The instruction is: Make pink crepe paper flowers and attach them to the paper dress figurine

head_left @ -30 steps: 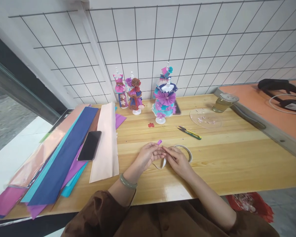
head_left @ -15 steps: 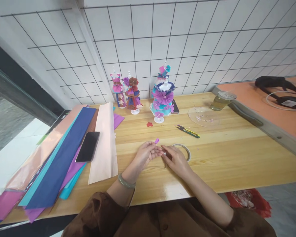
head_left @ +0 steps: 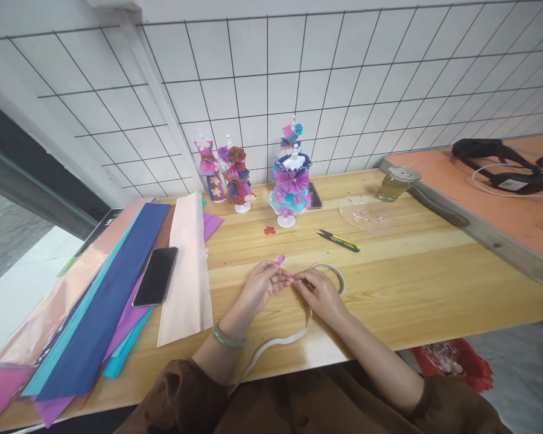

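My left hand (head_left: pixel 262 283) pinches a small purple paper piece (head_left: pixel 281 259) between thumb and forefinger, the other fingers loosely curled. My right hand (head_left: pixel 319 292) touches the fingertips of my left hand, its thumb and forefinger pressed together; what lies between them is too small to make out. A thin white strip (head_left: pixel 283 340) trails below the hands towards the table's front edge. Partly behind my right hand lies a roll of tape (head_left: pixel 339 277). Beyond the hands are a red paper flower (head_left: pixel 269 230) and yellow-green snips (head_left: pixel 339 240).
Paper-dressed figures (head_left: pixel 292 181) stand near the tiled wall. Coloured paper sheets (head_left: pixel 104 301) and a phone (head_left: pixel 155 276) lie at the left. At the right are a clear plate (head_left: pixel 366 214) with small pieces, a lidded cup (head_left: pixel 396 184) and an orange surface (head_left: pixel 493 199).
A white strip now shows trailing below the hands. My right thumb and forefinger have closed together at the left fingertips. The view has shifted slightly.
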`<state>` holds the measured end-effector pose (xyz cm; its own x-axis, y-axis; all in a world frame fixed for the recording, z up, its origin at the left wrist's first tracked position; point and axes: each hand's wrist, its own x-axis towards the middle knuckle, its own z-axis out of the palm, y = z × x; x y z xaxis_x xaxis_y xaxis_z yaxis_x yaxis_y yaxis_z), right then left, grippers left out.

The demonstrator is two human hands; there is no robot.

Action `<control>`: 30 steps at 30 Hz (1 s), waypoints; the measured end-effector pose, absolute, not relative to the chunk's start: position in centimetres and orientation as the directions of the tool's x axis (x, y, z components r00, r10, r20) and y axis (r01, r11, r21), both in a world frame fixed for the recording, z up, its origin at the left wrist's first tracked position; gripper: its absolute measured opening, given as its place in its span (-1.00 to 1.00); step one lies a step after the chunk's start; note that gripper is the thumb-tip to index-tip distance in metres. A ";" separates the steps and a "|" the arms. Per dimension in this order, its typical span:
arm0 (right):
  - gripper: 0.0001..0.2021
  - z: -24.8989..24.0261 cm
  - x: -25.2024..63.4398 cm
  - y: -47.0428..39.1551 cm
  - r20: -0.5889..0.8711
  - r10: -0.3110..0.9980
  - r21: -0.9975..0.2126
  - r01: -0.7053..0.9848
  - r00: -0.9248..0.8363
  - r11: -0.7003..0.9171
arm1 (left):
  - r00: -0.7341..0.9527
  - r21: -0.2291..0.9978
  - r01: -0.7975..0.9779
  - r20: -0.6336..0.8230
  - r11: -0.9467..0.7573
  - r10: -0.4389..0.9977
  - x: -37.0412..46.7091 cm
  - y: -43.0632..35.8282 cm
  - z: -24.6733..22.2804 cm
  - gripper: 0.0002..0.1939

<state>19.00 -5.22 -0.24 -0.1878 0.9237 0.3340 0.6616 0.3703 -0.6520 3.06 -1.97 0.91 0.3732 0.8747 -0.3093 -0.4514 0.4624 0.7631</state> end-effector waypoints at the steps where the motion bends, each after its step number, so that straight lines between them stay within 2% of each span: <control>1: -0.83 -0.2 19.0 -5.2 0.336 0.924 -0.657 0.657 -0.184 0.370 | 0.369 0.768 -0.446 -0.310 0.460 0.876 3.1 -1.9 0.9 -0.79; 12: -0.79 -0.6 19.2 -5.2 0.313 0.943 -0.724 0.614 -0.113 0.314 | 0.363 0.849 -0.350 -0.265 0.395 0.893 3.1 -1.9 0.5 -0.77; 14: -0.74 -0.8 19.2 -5.2 0.333 0.936 -0.715 0.617 -0.114 0.329 | 0.361 0.856 -0.342 -0.261 0.387 0.895 3.1 -2.0 0.5 -0.78; 19: -0.82 -0.6 19.2 -5.1 0.366 0.906 -0.652 0.637 -0.211 0.411 | 0.341 0.869 -0.327 -0.257 0.371 0.904 3.1 -2.1 0.6 -0.76; 30: -0.78 -0.1 19.2 -5.3 0.362 0.898 -0.621 0.654 -0.250 0.432 | 0.272 0.867 -0.308 -0.315 0.392 0.909 2.7 -1.6 1.5 -0.69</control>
<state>19.24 -5.31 -0.13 -0.2501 0.8981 0.3618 0.6541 0.4322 -0.6207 2.74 -1.62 1.55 0.2723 0.9092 -0.3149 -0.3084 0.3924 0.8665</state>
